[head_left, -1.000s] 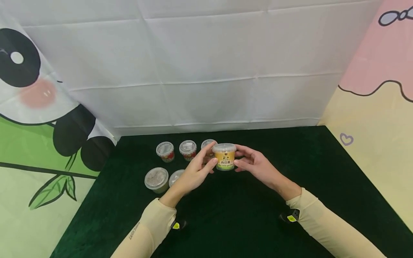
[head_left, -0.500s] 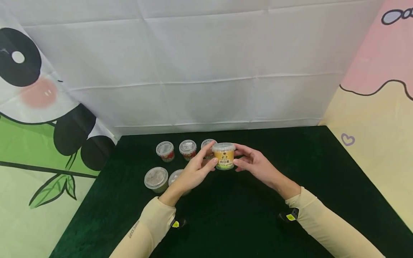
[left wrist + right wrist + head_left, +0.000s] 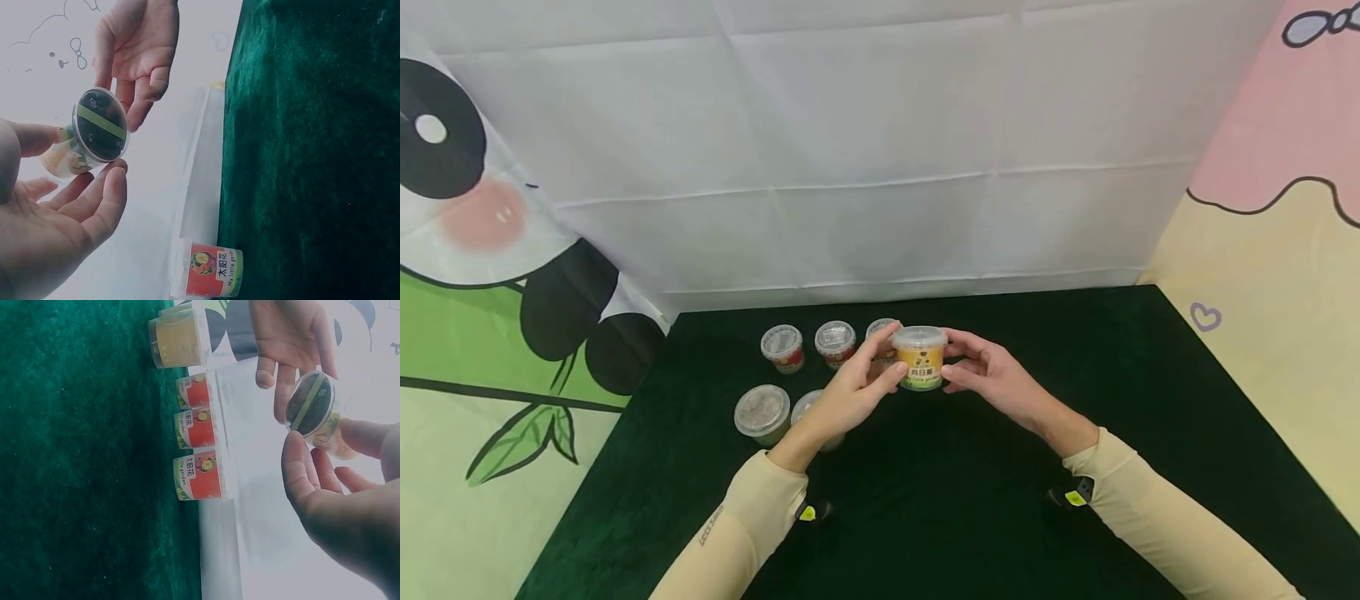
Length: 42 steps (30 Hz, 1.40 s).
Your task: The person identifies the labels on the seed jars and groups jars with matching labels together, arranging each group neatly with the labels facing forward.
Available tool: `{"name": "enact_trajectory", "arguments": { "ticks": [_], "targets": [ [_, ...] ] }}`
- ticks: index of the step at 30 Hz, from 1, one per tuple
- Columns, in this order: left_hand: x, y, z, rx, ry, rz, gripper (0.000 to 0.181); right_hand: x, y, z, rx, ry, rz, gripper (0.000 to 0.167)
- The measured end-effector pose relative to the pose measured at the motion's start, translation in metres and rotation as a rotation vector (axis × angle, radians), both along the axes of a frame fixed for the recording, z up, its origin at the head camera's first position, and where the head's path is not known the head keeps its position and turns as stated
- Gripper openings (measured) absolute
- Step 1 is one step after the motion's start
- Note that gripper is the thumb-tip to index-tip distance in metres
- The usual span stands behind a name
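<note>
A small clear plastic cup with a yellow and green "My little garden" label and a clear lid (image 3: 920,360) is held upright above the table between both hands. My left hand (image 3: 848,393) grips its left side, thumb in front and fingers behind. On the right side, my right hand (image 3: 1006,387) pinches it with thumb and fingertips. The left wrist view shows the cup's dark base (image 3: 103,128) from below, crossed by a green strip. That same base (image 3: 309,403) also shows in the right wrist view, raised off the cloth. The fingers behind the cup are partly hidden.
Three red-labelled lidded cups stand in a back row: left (image 3: 782,348), middle (image 3: 835,343) and right (image 3: 880,327), the last partly behind my left hand. Nearer are a larger lidded tub (image 3: 763,414) and another tub (image 3: 806,404) partly behind my left wrist. Dark green cloth (image 3: 970,500) covers the table.
Both hands keep hold of the cup at nearly the same spot. The whole head view has shifted slightly, so everything sits a little higher in it.
</note>
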State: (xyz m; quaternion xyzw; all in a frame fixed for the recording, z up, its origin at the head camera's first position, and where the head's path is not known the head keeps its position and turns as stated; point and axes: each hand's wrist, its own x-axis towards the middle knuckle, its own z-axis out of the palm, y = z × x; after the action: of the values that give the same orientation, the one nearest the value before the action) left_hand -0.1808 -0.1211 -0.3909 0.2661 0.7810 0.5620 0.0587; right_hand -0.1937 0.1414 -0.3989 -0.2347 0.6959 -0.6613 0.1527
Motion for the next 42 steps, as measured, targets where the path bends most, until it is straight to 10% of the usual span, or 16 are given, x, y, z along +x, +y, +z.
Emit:
{"name": "enact_trajectory", "arguments": {
  "ticks": [21,42],
  "targets": [
    [-0.001,-0.007,-0.001,-0.017,0.047,-0.018,0.06,0.001,-0.004,0.001,0.009,0.006,0.016,0.059],
    [0.009,-0.035,0.002,-0.242,0.221,0.013,0.065,0.006,-0.026,-0.007,0.03,0.049,0.125,0.06]
  ]
}}
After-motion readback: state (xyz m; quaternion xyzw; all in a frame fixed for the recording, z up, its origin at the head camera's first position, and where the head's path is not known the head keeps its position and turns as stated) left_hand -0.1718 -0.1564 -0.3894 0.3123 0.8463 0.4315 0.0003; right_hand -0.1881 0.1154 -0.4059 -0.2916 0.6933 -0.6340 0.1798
